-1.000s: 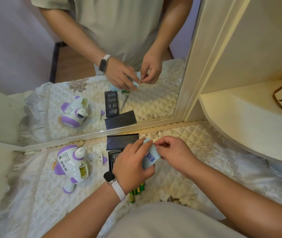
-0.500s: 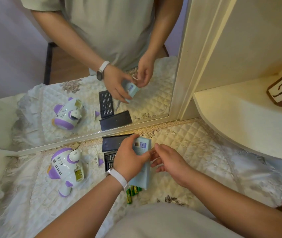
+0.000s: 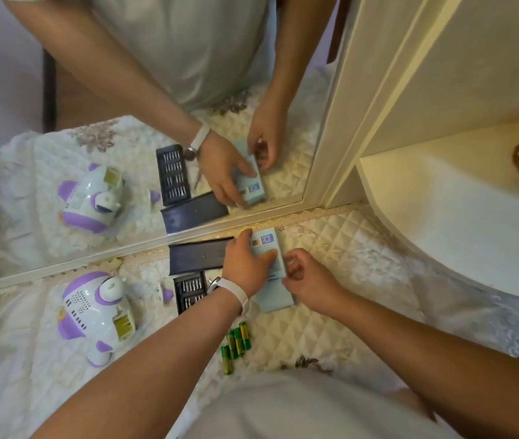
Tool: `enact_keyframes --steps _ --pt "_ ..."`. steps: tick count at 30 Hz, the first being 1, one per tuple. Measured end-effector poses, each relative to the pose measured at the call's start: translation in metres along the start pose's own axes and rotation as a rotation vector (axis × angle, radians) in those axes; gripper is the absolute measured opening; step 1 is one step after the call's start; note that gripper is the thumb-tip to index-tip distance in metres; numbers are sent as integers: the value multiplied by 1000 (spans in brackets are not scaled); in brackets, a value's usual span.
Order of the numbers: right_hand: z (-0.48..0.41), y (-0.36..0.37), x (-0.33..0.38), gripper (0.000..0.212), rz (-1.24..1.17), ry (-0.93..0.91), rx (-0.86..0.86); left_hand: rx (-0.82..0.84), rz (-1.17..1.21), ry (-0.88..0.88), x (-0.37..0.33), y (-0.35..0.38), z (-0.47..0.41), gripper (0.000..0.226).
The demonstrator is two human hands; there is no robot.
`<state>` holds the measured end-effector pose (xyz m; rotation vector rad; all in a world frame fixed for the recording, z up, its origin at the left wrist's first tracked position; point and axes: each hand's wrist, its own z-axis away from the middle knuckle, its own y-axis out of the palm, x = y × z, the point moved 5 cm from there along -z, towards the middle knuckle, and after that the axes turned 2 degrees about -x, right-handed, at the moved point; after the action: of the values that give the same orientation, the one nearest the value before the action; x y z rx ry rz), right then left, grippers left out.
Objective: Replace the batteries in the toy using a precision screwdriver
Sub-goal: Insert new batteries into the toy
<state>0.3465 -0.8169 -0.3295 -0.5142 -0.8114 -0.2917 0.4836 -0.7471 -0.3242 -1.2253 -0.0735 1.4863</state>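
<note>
Under the left grip sits the pale blue box, fingers wrapped over it; right grip pinches its right edge. Toy lies well left of both, green batteries near the left wrist

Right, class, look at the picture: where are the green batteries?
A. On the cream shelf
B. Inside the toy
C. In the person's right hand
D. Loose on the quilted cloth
D: the green batteries lie side by side on the quilted cloth, apart from the toy, while the left hand grips a pale blue box.
</note>
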Motion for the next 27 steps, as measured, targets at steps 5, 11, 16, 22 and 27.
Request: enact_keyframes --steps 5,11,16,22,27 --pt "-16 -2 -8 35 167 -29 -40 44 -51 46 6 3 -2 73" --pt "-13 0 -8 37 265 -95 -97 65 -80 127 16 -3 24 60" --pt "14 -2 -5 36 320 -129 -150 16 -93 100 46 -24 64 37" --pt "55 31 -3 27 406 -229 32 -89 -42 23 94 -41 122 19" --pt "73 69 -5 39 489 -256 218 -122 -11 -72 123 -40 150 8"
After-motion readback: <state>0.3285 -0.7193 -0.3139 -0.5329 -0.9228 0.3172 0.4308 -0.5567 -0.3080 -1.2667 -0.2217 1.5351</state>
